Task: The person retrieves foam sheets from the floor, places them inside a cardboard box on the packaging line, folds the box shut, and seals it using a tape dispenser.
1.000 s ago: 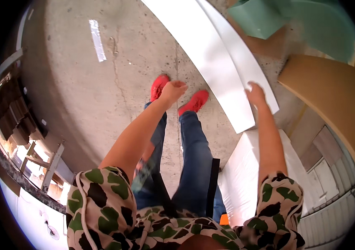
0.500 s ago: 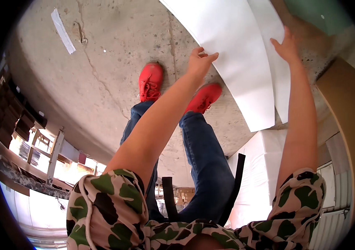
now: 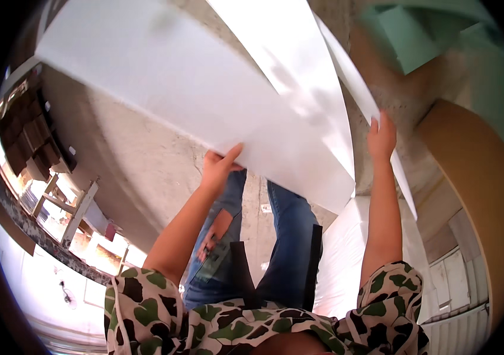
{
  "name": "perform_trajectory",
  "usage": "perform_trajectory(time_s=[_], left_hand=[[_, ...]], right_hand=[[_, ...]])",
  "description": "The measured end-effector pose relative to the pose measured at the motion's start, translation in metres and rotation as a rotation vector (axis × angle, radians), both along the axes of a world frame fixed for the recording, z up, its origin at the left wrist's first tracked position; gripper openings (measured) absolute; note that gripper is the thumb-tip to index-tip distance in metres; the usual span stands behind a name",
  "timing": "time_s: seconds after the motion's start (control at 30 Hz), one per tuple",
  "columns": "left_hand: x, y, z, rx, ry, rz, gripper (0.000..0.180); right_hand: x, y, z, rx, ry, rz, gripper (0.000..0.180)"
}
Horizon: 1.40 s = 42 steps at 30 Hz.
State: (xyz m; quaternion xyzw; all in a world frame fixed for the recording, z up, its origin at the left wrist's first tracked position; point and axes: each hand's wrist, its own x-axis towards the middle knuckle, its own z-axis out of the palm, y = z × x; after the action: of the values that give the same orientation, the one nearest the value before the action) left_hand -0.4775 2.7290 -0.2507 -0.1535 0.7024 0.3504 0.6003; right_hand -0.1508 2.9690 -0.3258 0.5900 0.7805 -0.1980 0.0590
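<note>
The large white panel, low over the concrete floor a moment ago, now tilts up across the view, lifted. Left hand pinches its near edge; right hand closes on its right edge.

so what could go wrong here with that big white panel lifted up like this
The large white panel is held only at its near edge, by the left hand and the right hand; that grip could slip and the panel could drop toward the legs. It hides much of the concrete floor, so a misstep seems possible. Its right edge sits close to the brown board and might knock it.
</note>
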Motion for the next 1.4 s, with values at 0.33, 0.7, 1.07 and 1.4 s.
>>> perform_trajectory(time_s=[0.33, 0.7, 1.07, 1.4], left_hand=[[-0.121, -0.141, 0.260, 0.071, 0.355, 0.505, 0.040], [-0.257, -0.255, 0.403, 0.254, 0.501, 0.886, 0.045], [-0.379, -0.296, 0.475, 0.424, 0.667, 1.147, 0.046], [-0.542, -0.339, 0.537, 0.533, 0.961, 1.631, 0.040]], right_hand=[[-0.073, -0.019, 0.233, 0.057, -0.244, 0.081, 0.038], [-0.170, -0.074, 0.379, -0.044, -0.150, 0.075, 0.038], [-0.358, -0.007, 0.374, -0.110, 0.369, 0.335, 0.039], [-0.718, 0.077, 0.598, 0.372, 0.725, 0.487, 0.048]])
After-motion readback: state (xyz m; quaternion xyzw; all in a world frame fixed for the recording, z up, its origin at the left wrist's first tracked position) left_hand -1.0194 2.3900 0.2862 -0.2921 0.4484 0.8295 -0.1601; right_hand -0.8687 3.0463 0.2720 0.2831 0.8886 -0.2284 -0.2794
